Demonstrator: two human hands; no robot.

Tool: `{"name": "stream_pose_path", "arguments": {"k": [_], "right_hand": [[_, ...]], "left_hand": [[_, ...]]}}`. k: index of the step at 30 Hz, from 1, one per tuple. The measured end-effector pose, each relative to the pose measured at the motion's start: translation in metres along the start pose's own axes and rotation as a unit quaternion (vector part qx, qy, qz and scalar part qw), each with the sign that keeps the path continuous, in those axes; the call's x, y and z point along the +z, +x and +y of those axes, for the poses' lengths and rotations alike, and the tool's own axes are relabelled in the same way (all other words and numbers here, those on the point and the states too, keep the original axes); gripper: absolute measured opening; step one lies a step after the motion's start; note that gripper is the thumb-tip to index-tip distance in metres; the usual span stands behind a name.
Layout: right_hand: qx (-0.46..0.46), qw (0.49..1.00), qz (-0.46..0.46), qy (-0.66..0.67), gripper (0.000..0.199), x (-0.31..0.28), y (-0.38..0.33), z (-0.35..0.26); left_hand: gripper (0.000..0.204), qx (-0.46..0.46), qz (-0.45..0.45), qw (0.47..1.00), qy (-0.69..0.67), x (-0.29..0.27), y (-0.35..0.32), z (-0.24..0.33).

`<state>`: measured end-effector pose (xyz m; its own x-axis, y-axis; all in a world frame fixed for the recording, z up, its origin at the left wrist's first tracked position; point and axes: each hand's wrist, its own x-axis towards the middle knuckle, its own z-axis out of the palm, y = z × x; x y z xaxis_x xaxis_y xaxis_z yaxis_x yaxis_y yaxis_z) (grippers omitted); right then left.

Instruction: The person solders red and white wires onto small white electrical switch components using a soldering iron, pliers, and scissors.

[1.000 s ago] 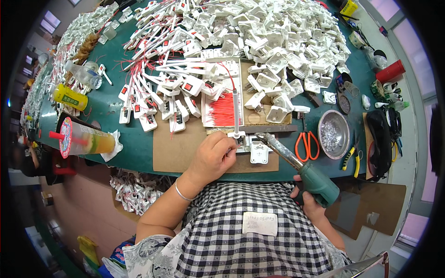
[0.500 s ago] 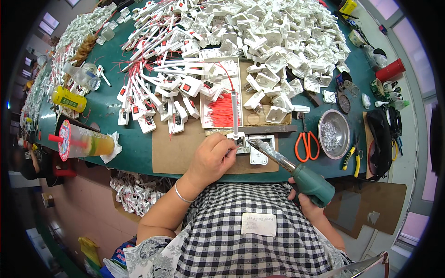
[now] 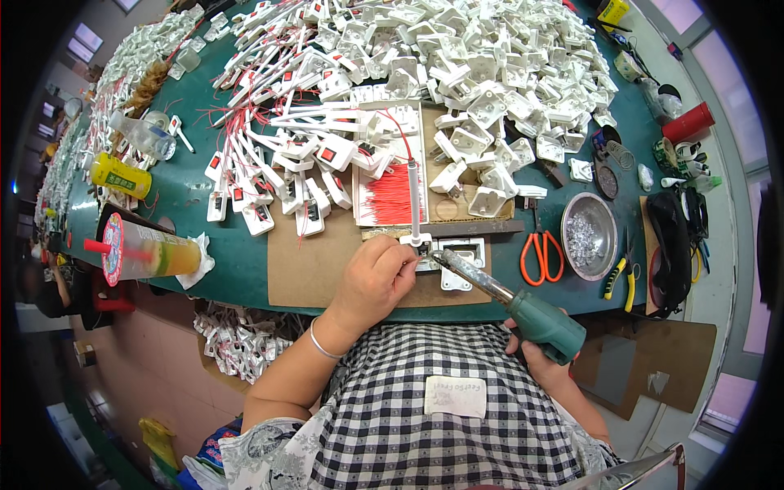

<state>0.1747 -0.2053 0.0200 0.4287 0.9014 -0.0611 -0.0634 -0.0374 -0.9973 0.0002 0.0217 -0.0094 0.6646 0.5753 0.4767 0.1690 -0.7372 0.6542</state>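
My left hand [image 3: 377, 278] rests on a brown cardboard mat [image 3: 306, 269] at the table's near edge, fingers pinched on a small white plastic part with a red wire [image 3: 414, 237]. My right hand [image 3: 535, 359] grips the green handle of a soldering gun [image 3: 523, 306]. Its metal tip points up-left and meets the part held by my left hand, beside a white square frame [image 3: 461, 261]. A bundle of cut red wires [image 3: 390, 196] lies on a white tray just beyond.
A large heap of white plastic housings [image 3: 490, 73] fills the far table; wired switch parts [image 3: 278, 171] lie at left. Orange scissors [image 3: 539, 253], a metal bowl [image 3: 590, 237], yellow pliers [image 3: 616, 278], a capped drink cup [image 3: 151, 255] and bottles [image 3: 122, 175] stand around.
The soldering gun has swung left and up, bringing its tip to the part in my left hand. My left hand has barely shifted.
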Motion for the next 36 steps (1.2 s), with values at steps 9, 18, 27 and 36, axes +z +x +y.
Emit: {"name": "stream_pose_path", "arguments": {"k": [9, 18, 27, 36], "right_hand": [[0.049, 0.999, -0.004, -0.021, 0.049, -0.001, 0.000, -0.001], [0.002, 0.999, 0.040, 0.028, 0.047, -0.005, -0.005, 0.009], [-0.028, 0.997, 0.062, 0.026, 0.052, 0.000, 0.001, 0.001], [-0.037, 0.996, 0.078, 0.039, 0.050, -0.005, -0.012, 0.007]], "left_hand": [[0.020, 0.003, 0.009, 1.000, -0.003, 0.001, 0.000, -0.001], [0.025, -0.019, -0.021, 0.999, -0.018, -0.007, -0.003, 0.001], [0.024, 0.003, -0.070, 0.993, 0.095, -0.061, 0.044, -0.003], [0.007, -0.021, -0.178, 0.925, 0.336, -0.018, 0.074, -0.019]]}}
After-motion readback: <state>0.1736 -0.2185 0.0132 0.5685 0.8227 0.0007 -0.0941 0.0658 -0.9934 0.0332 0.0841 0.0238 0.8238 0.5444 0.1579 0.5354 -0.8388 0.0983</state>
